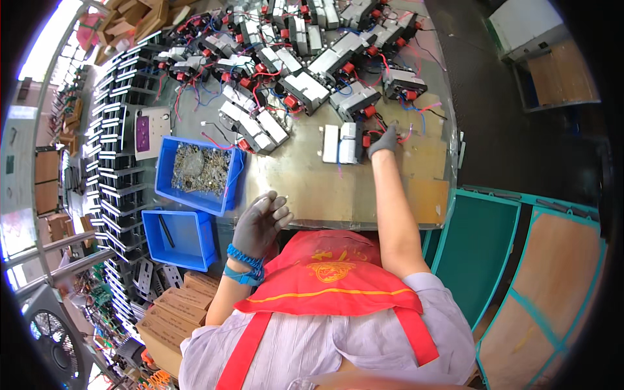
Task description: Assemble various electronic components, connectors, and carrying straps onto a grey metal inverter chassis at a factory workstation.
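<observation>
My right hand [385, 141], in a grey glove, grips the red-and-wire end of a white-and-black electrical unit [342, 143] lying on the table. Its fingertips are partly hidden among the wires. Near the table's front edge, my left hand [259, 224] is raised with its fingers curled in, in a dark grey glove with a blue band at the wrist. A tiny pale speck shows at its fingertips, too small to name. Beside that hand stands a blue bin [224, 205] of small metal parts, perhaps screws.
Many similar units [305, 91] with red parts and loose wires crowd the table's far side. A second blue bin [207, 244] holds a dark stick. Black metal brackets [117, 156] are stacked along the left edge. Cardboard boxes [172, 318] stand lower left; green-framed panels [478, 253] are at right.
</observation>
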Action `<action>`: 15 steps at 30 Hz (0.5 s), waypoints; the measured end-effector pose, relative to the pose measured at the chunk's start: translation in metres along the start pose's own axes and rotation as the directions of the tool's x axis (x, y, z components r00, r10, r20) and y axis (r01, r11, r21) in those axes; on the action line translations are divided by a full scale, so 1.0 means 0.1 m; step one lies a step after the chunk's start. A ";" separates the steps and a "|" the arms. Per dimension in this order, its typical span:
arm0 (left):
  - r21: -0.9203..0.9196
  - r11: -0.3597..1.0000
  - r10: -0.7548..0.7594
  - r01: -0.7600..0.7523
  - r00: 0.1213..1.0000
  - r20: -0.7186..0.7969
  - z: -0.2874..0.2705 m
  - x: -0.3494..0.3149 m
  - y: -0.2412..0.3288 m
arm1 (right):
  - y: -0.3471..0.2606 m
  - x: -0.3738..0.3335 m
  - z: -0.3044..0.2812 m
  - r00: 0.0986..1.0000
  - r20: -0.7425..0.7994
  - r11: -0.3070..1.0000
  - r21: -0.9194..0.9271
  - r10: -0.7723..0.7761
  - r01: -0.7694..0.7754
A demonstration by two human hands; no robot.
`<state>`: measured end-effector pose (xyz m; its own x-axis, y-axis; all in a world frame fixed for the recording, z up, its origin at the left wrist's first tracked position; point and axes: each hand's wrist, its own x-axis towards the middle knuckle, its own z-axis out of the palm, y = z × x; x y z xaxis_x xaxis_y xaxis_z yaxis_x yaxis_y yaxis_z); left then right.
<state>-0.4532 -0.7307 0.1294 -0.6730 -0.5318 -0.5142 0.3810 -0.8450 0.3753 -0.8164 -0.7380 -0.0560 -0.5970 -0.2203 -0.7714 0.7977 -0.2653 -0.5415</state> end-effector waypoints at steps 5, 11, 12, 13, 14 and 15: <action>0.833 0.471 0.499 -0.289 0.866 0.018 -0.13 0.74 0.41 | -0.10 0.40 -0.32 0.996 0.068 0.977 -0.202 -0.057 0.069; 0.924 -0.278 0.759 0.262 0.650 0.044 -0.41 1.85 1.31 | -0.54 0.43 -1.48 0.999 0.029 0.984 -0.180 0.015 -0.009; 0.932 -0.275 0.691 0.234 0.722 0.023 -0.46 1.91 1.25 | -0.65 0.35 -1.66 0.998 0.025 0.988 -0.142 0.057 -0.053; 0.940 -0.244 0.611 0.240 0.790 -0.043 -0.46 2.01 1.16 | -0.84 0.24 -1.82 0.959 0.248 0.987 -0.110 0.138 -0.114; 0.924 -0.326 0.576 0.198 0.817 0.028 -0.47 2.03 1.03 | -0.86 0.21 -1.88 0.993 0.106 0.990 -0.138 0.055 -0.041; 0.983 -0.172 0.539 0.071 0.841 0.034 -0.46 2.01 0.85 | -0.90 0.14 -1.95 0.997 -0.060 0.976 -0.212 -0.053 0.039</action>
<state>-0.5267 -0.9120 0.0225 -0.3825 -0.9012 -0.2039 -0.7361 0.1638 0.6568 -0.8801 -0.5340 -0.0831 -0.6324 -0.1491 -0.7602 0.7735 -0.0683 -0.6301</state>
